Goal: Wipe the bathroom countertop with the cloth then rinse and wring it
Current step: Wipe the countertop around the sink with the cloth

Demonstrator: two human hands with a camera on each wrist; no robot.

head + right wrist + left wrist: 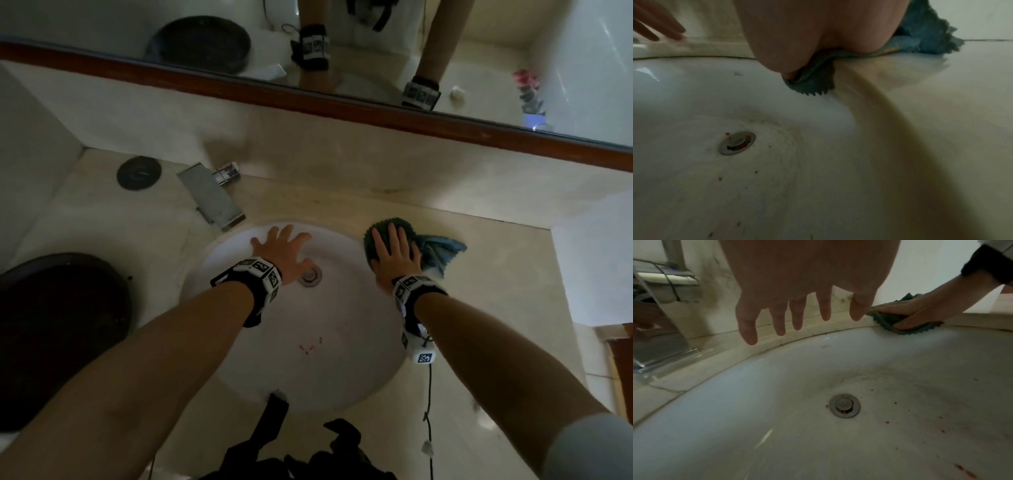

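A teal cloth (436,251) lies bunched on the beige countertop (486,274) at the right rim of the white sink (239,359). My right hand (394,251) lies flat on the cloth with straight fingers and presses it down; one corner hangs over the rim into the basin (813,84). In the left wrist view the right hand (920,311) covers the cloth (888,321). My left hand (282,248) hovers over the far side of the basin with its fingers (797,316) spread, holding nothing.
A flat chrome faucet (212,197) stands at the sink's back left. The drain (311,274) sits mid-basin, with red specks (310,346) nearer me. A dark round tray (58,335) fills the left counter, a dark disc (138,172) behind it. A wood-framed mirror (308,99) runs above.
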